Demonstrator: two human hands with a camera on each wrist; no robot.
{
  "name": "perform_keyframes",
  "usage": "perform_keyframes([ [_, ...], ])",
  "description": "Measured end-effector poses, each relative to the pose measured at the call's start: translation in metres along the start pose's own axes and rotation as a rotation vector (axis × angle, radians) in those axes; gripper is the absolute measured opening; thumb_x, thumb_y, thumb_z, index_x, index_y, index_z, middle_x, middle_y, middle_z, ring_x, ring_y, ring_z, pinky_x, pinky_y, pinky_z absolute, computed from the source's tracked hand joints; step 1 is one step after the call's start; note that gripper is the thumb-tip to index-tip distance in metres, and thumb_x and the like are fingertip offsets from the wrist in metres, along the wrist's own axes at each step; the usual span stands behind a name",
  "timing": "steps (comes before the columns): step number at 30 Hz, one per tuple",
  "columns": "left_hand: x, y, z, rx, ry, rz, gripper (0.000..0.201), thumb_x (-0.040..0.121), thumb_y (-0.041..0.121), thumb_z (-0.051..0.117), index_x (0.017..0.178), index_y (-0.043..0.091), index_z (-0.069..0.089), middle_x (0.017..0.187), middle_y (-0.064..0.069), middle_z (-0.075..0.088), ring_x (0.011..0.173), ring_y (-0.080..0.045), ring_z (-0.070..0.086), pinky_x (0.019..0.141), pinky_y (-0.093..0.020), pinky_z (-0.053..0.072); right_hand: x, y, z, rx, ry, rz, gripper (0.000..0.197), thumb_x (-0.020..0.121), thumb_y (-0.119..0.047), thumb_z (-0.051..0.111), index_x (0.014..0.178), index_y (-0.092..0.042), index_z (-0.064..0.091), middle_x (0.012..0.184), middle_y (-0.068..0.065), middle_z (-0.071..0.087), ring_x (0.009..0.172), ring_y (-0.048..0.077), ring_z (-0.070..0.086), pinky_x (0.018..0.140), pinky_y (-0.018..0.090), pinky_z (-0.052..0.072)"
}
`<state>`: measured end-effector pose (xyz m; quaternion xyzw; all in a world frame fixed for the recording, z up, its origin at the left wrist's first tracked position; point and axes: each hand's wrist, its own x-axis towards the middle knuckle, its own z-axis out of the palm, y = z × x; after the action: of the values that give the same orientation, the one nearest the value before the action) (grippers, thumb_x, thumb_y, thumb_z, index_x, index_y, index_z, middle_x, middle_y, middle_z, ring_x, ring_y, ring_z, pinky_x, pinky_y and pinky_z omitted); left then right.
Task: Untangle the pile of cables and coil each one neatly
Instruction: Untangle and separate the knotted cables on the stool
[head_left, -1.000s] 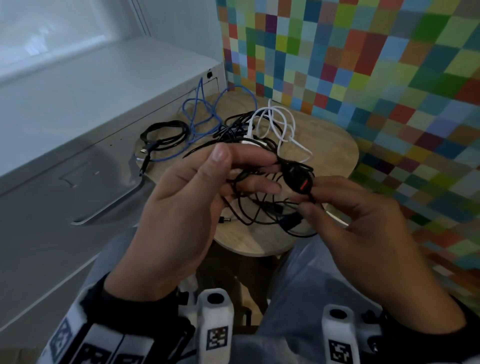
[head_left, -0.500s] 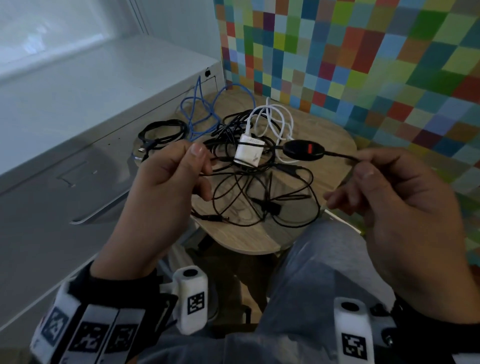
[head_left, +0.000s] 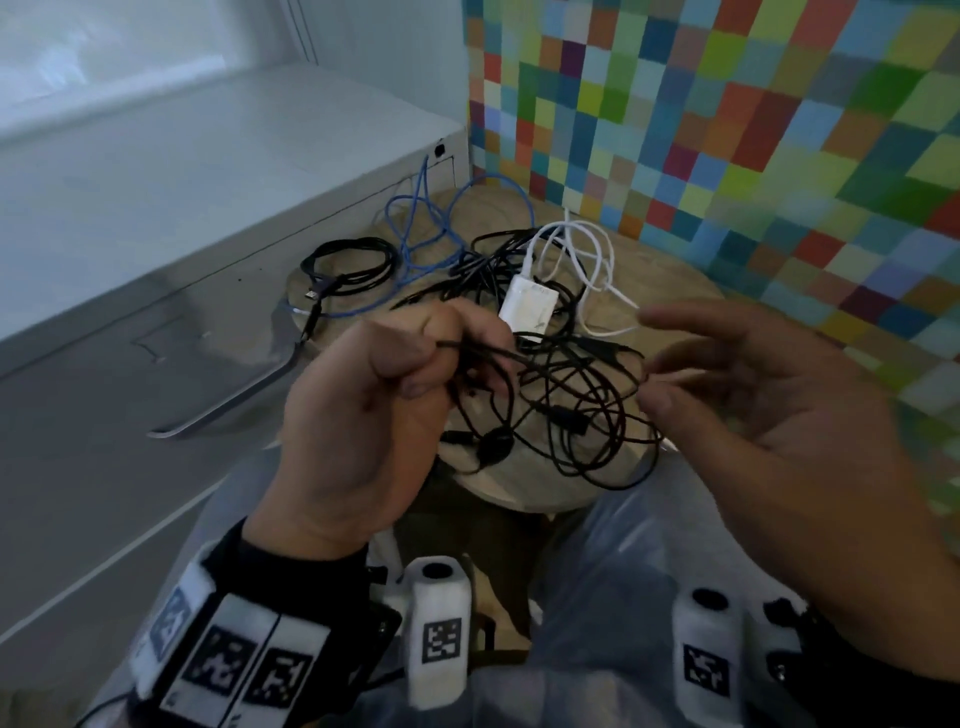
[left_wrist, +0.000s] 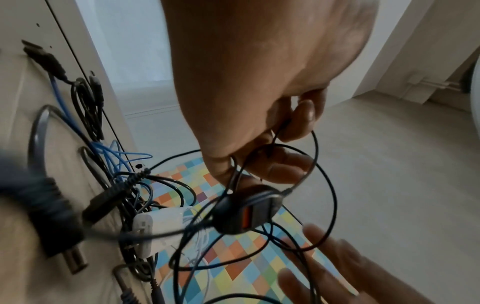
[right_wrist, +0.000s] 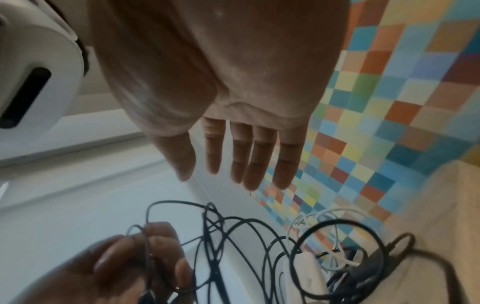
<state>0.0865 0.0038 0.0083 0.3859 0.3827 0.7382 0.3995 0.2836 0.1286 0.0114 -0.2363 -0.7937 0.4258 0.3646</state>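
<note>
A tangle of thin black cable (head_left: 571, 400) lies on the round wooden table (head_left: 691, 280) and rises into my left hand (head_left: 441, 358), which grips several strands in a fist. Its black inline switch (head_left: 496, 447) with an orange button (left_wrist: 248, 218) hangs just below that hand (left_wrist: 272, 148). My right hand (head_left: 670, 364) hovers to the right of the tangle with straight, spread fingers (right_wrist: 259, 160) and holds nothing. A white charger (head_left: 530, 309) with a white cable (head_left: 592, 254) sits in the pile. Behind lie a blue cable (head_left: 431, 228) and a coiled black cable (head_left: 348, 265).
A white cabinet (head_left: 208, 197) with a metal handle (head_left: 234, 410) stands against the table's left side. A wall of coloured squares (head_left: 727, 130) runs behind and to the right. My knees in light trousers (head_left: 623, 545) are under the table's near edge.
My right hand has let go of the black cable and opened. The switch, stretched between both hands before, has dropped below my left hand, which keeps its grip.
</note>
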Motion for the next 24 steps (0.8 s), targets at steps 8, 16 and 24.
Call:
perform_keyframes([
  [8, -0.006, 0.006, -0.014, 0.256, -0.206, 0.116, 0.02, 0.078, 0.018, 0.037, 0.06, 0.016, 0.046, 0.091, -0.016, 0.065, 0.091, -0.047, 0.054, 0.083, -0.043, 0.042, 0.01, 0.0, 0.018, -0.176, -0.298, 0.08, 0.029, 0.087, -0.013, 0.077, 0.09, -0.042, 0.073, 0.087, -0.015, 0.074, 0.076, 0.008, 0.07, 0.064, 0.019, 0.054],
  [16, -0.004, 0.009, -0.044, 0.742, 0.081, 0.126, 0.045, 0.093, 0.033, 0.058, 0.063, 0.0, 0.062, 0.092, -0.004, 0.066, 0.089, -0.018, 0.063, 0.081, -0.025, 0.047, 0.02, 0.004, -0.005, -0.034, 0.147, 0.134, 0.038, 0.103, -0.008, 0.051, 0.103, -0.035, 0.077, 0.068, 0.009, 0.06, 0.066, 0.017, 0.063, 0.066, 0.02, 0.053],
  [24, -0.003, 0.016, -0.057, 0.817, 0.414, 0.135, 0.022, 0.089, 0.046, 0.064, 0.082, 0.03, 0.078, 0.069, 0.001, 0.068, 0.061, -0.002, 0.054, 0.062, -0.014, 0.044, 0.03, 0.014, -0.017, 0.006, 0.45, 0.162, 0.017, 0.095, -0.032, 0.059, 0.103, -0.034, 0.074, 0.085, -0.002, 0.073, 0.088, 0.026, 0.072, 0.09, 0.053, 0.059],
])
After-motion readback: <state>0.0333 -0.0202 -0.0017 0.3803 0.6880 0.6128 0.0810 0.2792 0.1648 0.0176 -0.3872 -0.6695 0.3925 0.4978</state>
